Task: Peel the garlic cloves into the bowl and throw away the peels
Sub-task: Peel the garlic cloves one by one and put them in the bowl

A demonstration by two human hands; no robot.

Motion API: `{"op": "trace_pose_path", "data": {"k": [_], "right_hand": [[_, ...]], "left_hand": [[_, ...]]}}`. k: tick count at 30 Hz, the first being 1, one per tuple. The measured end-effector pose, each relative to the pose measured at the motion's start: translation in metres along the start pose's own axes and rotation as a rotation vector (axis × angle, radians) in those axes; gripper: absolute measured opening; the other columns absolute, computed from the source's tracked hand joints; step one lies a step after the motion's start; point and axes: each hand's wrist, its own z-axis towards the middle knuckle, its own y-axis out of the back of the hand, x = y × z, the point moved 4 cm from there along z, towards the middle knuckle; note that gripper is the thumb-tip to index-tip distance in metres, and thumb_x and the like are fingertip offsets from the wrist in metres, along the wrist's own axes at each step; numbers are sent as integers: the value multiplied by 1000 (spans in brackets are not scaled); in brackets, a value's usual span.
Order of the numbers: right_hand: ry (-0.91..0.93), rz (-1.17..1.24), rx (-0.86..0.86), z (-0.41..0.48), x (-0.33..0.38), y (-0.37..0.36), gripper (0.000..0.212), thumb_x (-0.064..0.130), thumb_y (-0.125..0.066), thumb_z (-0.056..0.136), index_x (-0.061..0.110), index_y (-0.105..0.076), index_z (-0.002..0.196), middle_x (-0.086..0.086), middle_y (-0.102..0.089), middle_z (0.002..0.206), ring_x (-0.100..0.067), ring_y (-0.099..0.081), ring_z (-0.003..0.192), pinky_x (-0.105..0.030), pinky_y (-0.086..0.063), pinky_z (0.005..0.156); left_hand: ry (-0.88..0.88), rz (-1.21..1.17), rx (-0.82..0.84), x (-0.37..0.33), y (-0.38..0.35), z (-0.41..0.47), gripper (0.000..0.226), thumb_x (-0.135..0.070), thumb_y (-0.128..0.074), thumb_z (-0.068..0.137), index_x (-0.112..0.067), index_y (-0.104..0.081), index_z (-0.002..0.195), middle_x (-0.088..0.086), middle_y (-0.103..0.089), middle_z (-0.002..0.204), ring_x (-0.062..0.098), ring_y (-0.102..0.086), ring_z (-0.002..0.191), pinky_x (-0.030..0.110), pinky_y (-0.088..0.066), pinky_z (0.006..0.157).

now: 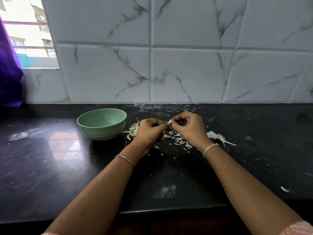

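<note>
A small garlic clove (170, 123) is held up between the two hands, above the dark counter (67, 167). It is pinched by the curled fingertips of the left hand (149, 131) and, from the other side, by the bent fingers of the right hand (190, 128). The green bowl (101, 131) is set just left of the hands. Bits of peel (180, 141) are spread under them.

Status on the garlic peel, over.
One garlic clove pinched between left hand and right hand. To their left, green bowl, no cloves visible inside. Loose peel scraps on counter; nothing blocking.
</note>
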Motion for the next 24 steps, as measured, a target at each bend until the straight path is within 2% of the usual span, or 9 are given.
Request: {"op": "trace_pose_path", "data": {"k": [4,9,12,15,18,20,22,24], "right_hand": [[-14,65,-10,1,1,1,2,17,-76,78,18,-74,78,8,-69,74,-8,-65,70,-26,-56,67],[-94,231,0,2,-3,-1,3,9,-75,80,12,-74,80,-2,-72,75,-13,-68,72,-27,-57,71],[-176,414,6,0,-3,-2,3,1,-73,81,4,-73,81,-4,-71,76,-5,-67,70,-18,-54,71],[-239,495,18,-1,-4,-3,3,1,-73,81,-1,-73,83,-5,-70,77,-2,-65,68,-12,-52,69],[-232,472,28,-3,-3,-2,4,2,-74,81,-1,-73,83,-8,-72,79,-5,-66,69,-14,-53,70],[-229,473,35,-3,-1,-2,1,3,-75,81,2,-74,81,-6,-72,78,-3,-66,69,-13,-53,70],[-241,494,29,-4,-1,-1,5,4,-74,81,7,-73,77,-3,-72,76,0,-66,68,-11,-51,68],[-260,507,25,-3,-2,-1,6,4,-73,82,8,-73,77,-2,-71,75,2,-65,67,-9,-49,66]], "left_hand": [[108,-161,3,0,-1,-2,6,-8,-72,85,-4,-69,87,5,-68,73,5,-50,48,17,-47,46],[91,-192,39,2,-3,-1,3,-7,-68,88,-6,-68,90,5,-68,75,2,-55,48,17,-50,48],[85,-195,39,2,-3,-1,3,-7,-68,88,-7,-68,90,4,-70,75,2,-54,48,18,-50,47],[82,-164,29,1,-2,-1,4,-8,-69,88,-7,-68,91,2,-71,73,2,-53,47,18,-49,46],[-60,13,-15,0,-1,2,15,-7,-68,89,-11,-66,104,5,-70,79,4,-56,48,21,-51,46],[-201,210,-63,-1,-2,5,24,-8,-66,90,-19,-66,111,6,-70,85,7,-63,58,26,-56,50],[-273,277,-85,-1,-3,5,19,-10,-65,92,-23,-69,106,5,-69,92,13,-67,69,25,-56,52],[-277,257,-90,0,-4,5,17,-10,-63,93,-24,-68,101,7,-69,95,16,-67,69,24,-56,52]]}}
